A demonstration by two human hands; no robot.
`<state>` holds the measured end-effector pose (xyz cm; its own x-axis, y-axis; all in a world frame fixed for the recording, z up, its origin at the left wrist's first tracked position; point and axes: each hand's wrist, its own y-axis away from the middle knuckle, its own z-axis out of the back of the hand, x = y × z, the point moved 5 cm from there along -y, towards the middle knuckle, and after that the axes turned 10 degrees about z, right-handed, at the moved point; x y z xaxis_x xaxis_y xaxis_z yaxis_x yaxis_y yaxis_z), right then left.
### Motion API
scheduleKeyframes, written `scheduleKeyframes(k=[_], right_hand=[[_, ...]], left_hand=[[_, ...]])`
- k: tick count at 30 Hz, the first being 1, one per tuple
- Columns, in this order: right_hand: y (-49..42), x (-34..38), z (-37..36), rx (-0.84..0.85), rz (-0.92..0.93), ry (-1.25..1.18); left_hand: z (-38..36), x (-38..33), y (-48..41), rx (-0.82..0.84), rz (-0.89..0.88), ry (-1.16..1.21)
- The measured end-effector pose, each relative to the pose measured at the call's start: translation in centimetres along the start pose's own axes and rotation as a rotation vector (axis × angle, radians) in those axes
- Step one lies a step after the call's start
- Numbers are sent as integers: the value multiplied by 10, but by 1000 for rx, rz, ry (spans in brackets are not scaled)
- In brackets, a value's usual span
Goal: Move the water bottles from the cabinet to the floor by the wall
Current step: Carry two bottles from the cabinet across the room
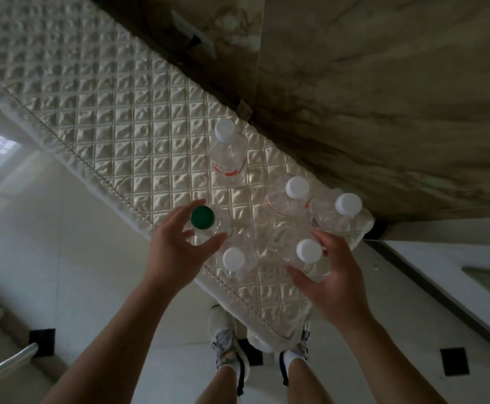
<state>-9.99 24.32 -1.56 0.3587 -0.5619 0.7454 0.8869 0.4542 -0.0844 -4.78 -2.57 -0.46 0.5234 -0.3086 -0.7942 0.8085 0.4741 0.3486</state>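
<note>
Several clear water bottles stand on the cabinet's quilted cream cover. One has a green cap; my left hand curls around it with fingers apart, touching its side. A white-capped bottle stands just right of that hand. My right hand cups another white-capped bottle, fingers spread along its body. Two more white-capped bottles stand behind it near the wall. A lone bottle with a red label stands farther back.
A marbled wall runs along the cabinet's far side, with a socket and cable. Pale floor tiles lie to the left and right of the cabinet. My shoes stand at its near end. Metal rails show at bottom left.
</note>
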Motion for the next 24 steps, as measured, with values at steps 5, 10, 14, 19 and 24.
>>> scheduleKeyframes(k=[5, 10, 14, 19, 24], right_hand=[[-1, 10, 12, 7, -26, -8], [-6, 36, 39, 2, -18, 14], [-8, 65, 69, -25, -17, -19], [-11, 107, 109, -23, 1, -51], [-14, 158, 154, -44, 26, -45]], left_hand=[[17, -24, 11, -40, -63, 5], [36, -57, 24, -59, -123, -3], [55, -90, 41, -78, -171, -21], [79, -138, 66, -90, -206, -10], [105, -189, 96, -95, -257, -3]])
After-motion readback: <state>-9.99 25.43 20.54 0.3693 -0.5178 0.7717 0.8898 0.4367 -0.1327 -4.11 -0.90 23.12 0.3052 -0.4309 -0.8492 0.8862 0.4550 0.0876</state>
